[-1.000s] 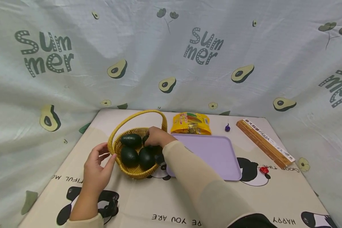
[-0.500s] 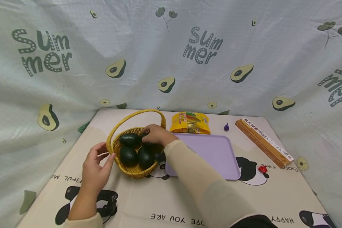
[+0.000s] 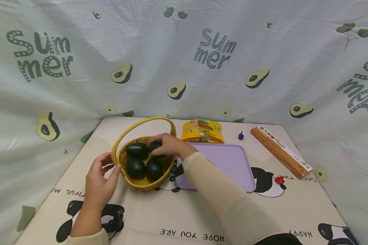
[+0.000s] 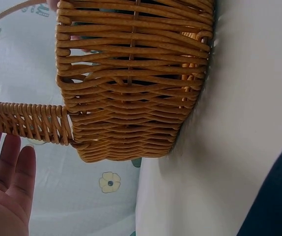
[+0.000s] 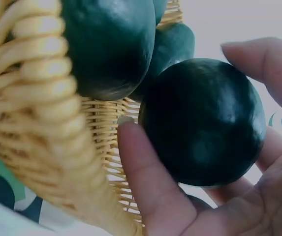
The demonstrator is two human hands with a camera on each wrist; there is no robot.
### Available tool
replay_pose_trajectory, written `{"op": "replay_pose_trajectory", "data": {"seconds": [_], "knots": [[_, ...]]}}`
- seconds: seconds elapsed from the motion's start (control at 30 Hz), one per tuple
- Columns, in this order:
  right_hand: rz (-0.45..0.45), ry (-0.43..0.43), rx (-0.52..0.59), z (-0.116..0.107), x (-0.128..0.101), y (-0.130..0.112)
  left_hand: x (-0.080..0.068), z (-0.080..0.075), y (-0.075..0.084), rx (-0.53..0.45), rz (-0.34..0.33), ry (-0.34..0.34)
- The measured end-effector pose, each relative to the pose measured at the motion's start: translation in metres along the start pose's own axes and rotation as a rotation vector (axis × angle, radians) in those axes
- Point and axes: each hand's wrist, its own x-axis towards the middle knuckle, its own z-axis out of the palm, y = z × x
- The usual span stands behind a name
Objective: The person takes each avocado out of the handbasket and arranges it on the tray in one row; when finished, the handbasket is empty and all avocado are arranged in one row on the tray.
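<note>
The head view has soft, even light, and the hanging cloth [image 3: 153,51] looks a bit gray, with pale and dim patches. In the left wrist view, a soft, smudgy shadow lies on the tablecloth [image 4: 249,73] beside the basket [image 4: 131,103]. In the right wrist view, the avocado [image 5: 204,128] has shiny pale spots, and the close basket rim [image 5: 42,64] looks bright and fuzzy.

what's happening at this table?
A person's left hand holds a yellow wicker basket by the handle, near its base. Their right hand grips a dark green avocado at the basket. Other avocados lie inside. A purple tray sits to the basket's right.
</note>
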Motion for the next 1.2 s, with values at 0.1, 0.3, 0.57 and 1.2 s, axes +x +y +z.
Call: {"op": "replay_pose_trajectory", "data": {"seconds": [0.1, 0.3, 0.57, 1.2], "knots": [[-0.015, -0.014, 0.026, -0.002, -0.004, 0.001, 0.000, 0.000, 0.000, 0.001, 0.001, 0.002], [-0.074, 0.008, 0.028, -0.006, -0.011, 0.000, 0.001, 0.000, 0.001, -0.034, -0.001, -0.007], [-0.172, 0.043, 0.071, -0.009, -0.028, -0.006, 0.005, -0.001, 0.003, -0.104, -0.005, -0.015], [-0.215, 0.123, 0.276, -0.006, -0.070, 0.012, 0.008, -0.002, 0.002, -0.078, -0.009, -0.028]]}}
